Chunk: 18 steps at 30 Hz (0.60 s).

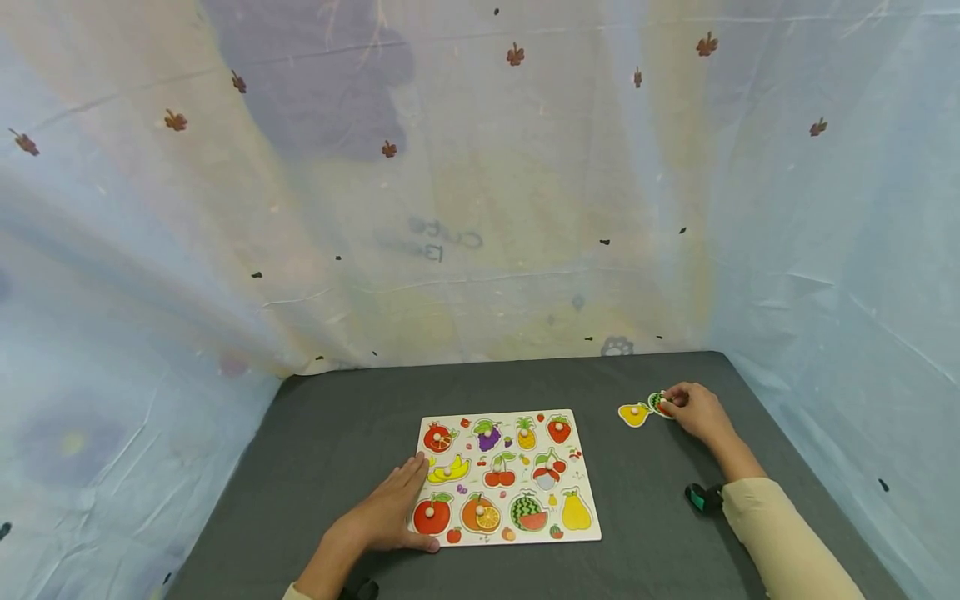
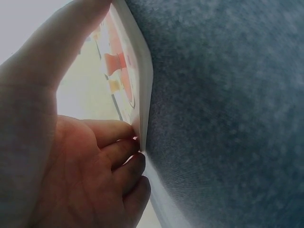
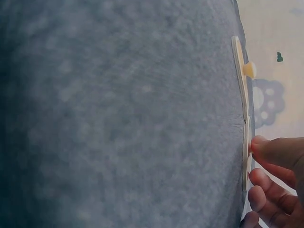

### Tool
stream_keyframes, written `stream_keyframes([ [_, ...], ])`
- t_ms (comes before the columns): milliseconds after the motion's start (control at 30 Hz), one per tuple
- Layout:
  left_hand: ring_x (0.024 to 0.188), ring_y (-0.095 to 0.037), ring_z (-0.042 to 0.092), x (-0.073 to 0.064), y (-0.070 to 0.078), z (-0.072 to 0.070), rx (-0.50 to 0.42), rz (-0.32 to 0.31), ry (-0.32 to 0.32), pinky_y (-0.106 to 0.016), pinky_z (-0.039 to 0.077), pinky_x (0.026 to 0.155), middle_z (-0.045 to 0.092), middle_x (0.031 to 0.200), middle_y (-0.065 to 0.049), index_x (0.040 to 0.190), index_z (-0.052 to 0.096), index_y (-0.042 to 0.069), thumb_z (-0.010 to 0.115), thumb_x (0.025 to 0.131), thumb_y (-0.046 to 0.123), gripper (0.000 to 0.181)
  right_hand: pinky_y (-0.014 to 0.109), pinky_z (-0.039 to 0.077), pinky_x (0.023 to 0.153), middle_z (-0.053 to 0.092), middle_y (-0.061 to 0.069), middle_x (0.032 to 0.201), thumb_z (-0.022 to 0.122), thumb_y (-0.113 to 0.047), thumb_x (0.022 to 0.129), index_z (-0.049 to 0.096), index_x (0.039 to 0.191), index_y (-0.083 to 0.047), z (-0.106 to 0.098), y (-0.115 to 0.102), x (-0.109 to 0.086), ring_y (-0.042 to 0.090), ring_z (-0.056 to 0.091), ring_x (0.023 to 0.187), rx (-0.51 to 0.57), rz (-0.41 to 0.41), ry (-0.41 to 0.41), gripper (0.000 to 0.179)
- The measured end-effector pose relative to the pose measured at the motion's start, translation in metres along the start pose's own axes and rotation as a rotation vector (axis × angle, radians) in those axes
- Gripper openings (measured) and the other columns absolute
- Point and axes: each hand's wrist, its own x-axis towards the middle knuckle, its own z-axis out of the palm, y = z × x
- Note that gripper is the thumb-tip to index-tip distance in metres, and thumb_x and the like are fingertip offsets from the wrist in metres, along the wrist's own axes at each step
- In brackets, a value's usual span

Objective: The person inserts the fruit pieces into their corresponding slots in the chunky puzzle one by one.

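Observation:
A white fruit puzzle board [image 1: 465, 468] lies flat on the grey table in the head view. My left hand [image 1: 390, 506] rests at its lower left corner, with the thumb by the near edge and the fingers against the left edge. The left wrist view shows those fingers [image 2: 122, 151] touching the board's side [image 2: 145, 80]. Farther back on the right, my right hand [image 1: 697, 410] pinches a watermelon puzzle piece [image 1: 656, 403] lying on the table. A yellow pear puzzle piece [image 1: 632, 414] with a knob lies beside it, the two meeting edge to edge.
Several knobbed fruit pieces, such as an apple [image 1: 432, 516] and grapes [image 1: 487, 434], sit in the board. Pictures of a watermelon [image 1: 527, 510] and a pear [image 1: 576, 511] show without knobs. A patterned curtain [image 1: 480, 308] hangs behind the grey table [image 1: 330, 442].

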Motion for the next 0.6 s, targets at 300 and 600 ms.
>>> stream_keyframes([
  [300, 0.164, -0.042, 0.018, 0.0000, 0.0014, -0.0003, -0.003, 0.005, 0.000, -0.062, 0.018, 0.131, 0.019, 0.177, -0.023, 0.167, 0.024, -0.006, 0.095, 0.075, 0.057, 0.132, 0.038, 0.048, 0.069, 0.067, 0.016, 0.097, 0.073, -0.016, 0.102, 0.071, 0.108, 0.004, 0.0000, 0.0012, -0.0008, 0.028, 0.060, 0.082, 0.006, 0.015, 0.017, 0.021],
  [600, 0.163, -0.042, 0.020, -0.0013, 0.0049, -0.0011, -0.002, -0.005, 0.004, -0.062, 0.019, 0.131, 0.021, 0.176, -0.024, 0.166, 0.025, -0.007, 0.094, 0.076, 0.057, 0.131, 0.046, 0.050, 0.073, 0.064, 0.017, 0.102, 0.074, -0.020, 0.102, 0.071, 0.110, 0.002, 0.0014, -0.0064, -0.0040, 0.031, 0.061, 0.089, -0.010, 0.007, 0.049, 0.023],
])
